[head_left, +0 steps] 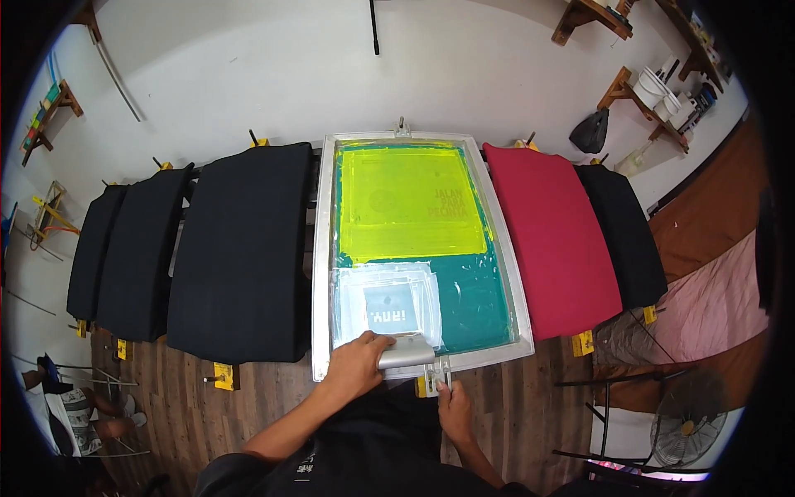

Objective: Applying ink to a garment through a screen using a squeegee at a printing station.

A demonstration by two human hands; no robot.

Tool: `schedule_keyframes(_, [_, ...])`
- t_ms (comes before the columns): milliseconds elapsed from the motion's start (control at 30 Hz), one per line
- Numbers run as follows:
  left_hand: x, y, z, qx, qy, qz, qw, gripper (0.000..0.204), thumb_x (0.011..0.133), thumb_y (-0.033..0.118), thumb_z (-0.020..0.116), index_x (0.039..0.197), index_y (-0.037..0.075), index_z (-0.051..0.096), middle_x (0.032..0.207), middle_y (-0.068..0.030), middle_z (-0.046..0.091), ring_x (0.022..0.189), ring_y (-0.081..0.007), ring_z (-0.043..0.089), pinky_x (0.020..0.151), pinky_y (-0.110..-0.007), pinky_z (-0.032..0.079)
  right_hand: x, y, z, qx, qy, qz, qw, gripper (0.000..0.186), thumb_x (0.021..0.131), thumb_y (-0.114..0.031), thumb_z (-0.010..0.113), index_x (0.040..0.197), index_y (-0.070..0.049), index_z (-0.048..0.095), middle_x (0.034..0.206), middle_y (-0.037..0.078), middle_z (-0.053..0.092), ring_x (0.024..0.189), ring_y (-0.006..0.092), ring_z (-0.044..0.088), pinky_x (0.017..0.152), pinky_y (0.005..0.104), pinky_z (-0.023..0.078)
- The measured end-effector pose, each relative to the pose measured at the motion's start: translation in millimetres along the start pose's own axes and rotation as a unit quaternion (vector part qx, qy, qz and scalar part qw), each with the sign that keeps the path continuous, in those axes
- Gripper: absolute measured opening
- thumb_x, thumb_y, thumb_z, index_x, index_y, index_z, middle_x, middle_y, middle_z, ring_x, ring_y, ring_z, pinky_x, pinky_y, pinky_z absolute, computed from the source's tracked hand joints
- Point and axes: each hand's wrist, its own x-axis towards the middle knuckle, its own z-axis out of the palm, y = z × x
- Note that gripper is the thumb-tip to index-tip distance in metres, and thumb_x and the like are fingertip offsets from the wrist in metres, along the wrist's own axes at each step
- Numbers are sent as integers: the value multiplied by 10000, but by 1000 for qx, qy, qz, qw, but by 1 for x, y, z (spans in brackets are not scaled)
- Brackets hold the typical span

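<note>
A screen-printing frame (324,248) with a pale metal rim lies in front of me on the middle board. Its mesh is green, with a large yellow-green patch (414,166) at the far part and a white ink-smeared patch (352,290) at the near left. My left hand (356,367) is closed around the left end of a squeegee (411,354) with a silver handle, at the near edge of the white patch. Just below the near rim, my right hand (455,412) is closed, thumb up, on a metal bracket (439,371); its fingers are partly hidden.
Black cloth-covered boards (240,248) stand in a row at the left. To the right are a red cloth-covered board (551,240) and another black one (623,240). A standing fan (687,422) is at the lower right, and shelves (642,99) hang on the wall.
</note>
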Motion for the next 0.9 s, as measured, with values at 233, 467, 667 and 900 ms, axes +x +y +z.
schedule_keyframes(233, [1, 2, -1, 9, -7, -1, 1000, 496, 671, 16, 697, 1160, 87, 650, 1000, -158, 642, 852, -377, 668, 754, -446, 561, 1, -3, -2, -30, -14, 24, 999, 373, 994, -336, 526, 859, 12, 549, 735, 287, 616, 731, 495, 609, 587, 533, 451])
schedule_keyframes(467, [6, 1, -3, 0, -18, -13, 1000, 500, 656, 20, 698, 1148, 103, 664, 1000, -147, 643, 865, -371, 667, 773, -441, 560, 1, -3, -2, -22, -17, 26, 999, 366, 997, -334, 516, 868, 8, 541, 743, 293, 616, 741, 501, 607, 594, 548, 447])
schedule_keyframes(667, [10, 3, -7, -5, -17, -17, 1000, 489, 647, 25, 707, 1127, 108, 680, 985, -135, 649, 872, -363, 666, 778, -438, 559, 1, 3, 2, -16, -24, 34, 999, 346, 996, -326, 521, 880, 0, 533, 752, 290, 615, 751, 500, 606, 594, 549, 444])
schedule_keyframes(900, [10, 3, -5, -6, -6, -14, 1000, 489, 643, 25, 707, 1124, 106, 685, 969, -134, 653, 878, -357, 665, 785, -425, 557, -1, 0, 5, 29, 2, 31, 999, 318, 995, -296, 531, 883, 1, 527, 741, 279, 611, 723, 497, 600, 589, 543, 434])
